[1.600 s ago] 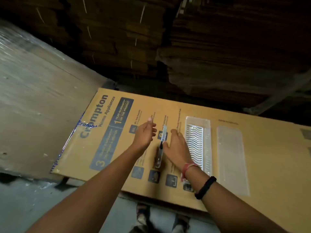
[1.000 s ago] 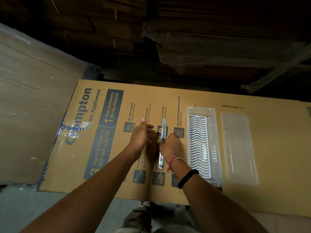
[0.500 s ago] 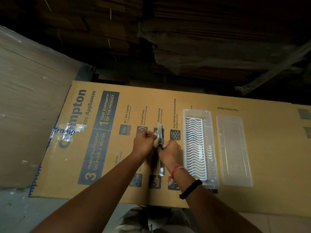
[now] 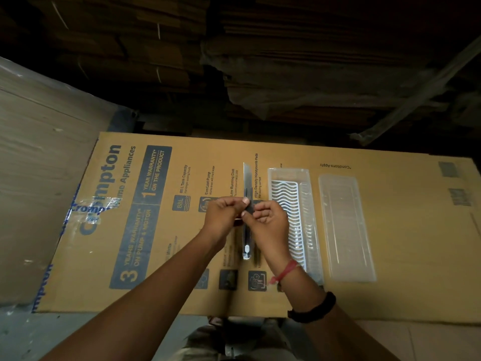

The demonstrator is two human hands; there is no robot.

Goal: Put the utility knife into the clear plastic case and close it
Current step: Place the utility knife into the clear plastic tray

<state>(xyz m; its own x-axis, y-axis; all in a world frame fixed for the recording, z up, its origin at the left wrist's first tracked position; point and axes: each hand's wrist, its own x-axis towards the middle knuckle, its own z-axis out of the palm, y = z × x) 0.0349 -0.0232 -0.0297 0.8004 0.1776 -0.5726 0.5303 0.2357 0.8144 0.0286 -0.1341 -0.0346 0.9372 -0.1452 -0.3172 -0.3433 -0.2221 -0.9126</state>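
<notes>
Both hands pinch the knife: left hand (image 4: 223, 213) and right hand (image 4: 270, 217) close on its middle from either side, above the cardboard box (image 4: 403, 230). The knife (image 4: 246, 204) points away, its blade (image 4: 246, 175) extended, likely held so to slide the blade in before casing. Just right lies the case (image 4: 307, 194), open, ribbed tray inside; its lid (image 4: 346, 225) lies beside it. Bare cardboard lies beyond.
</notes>
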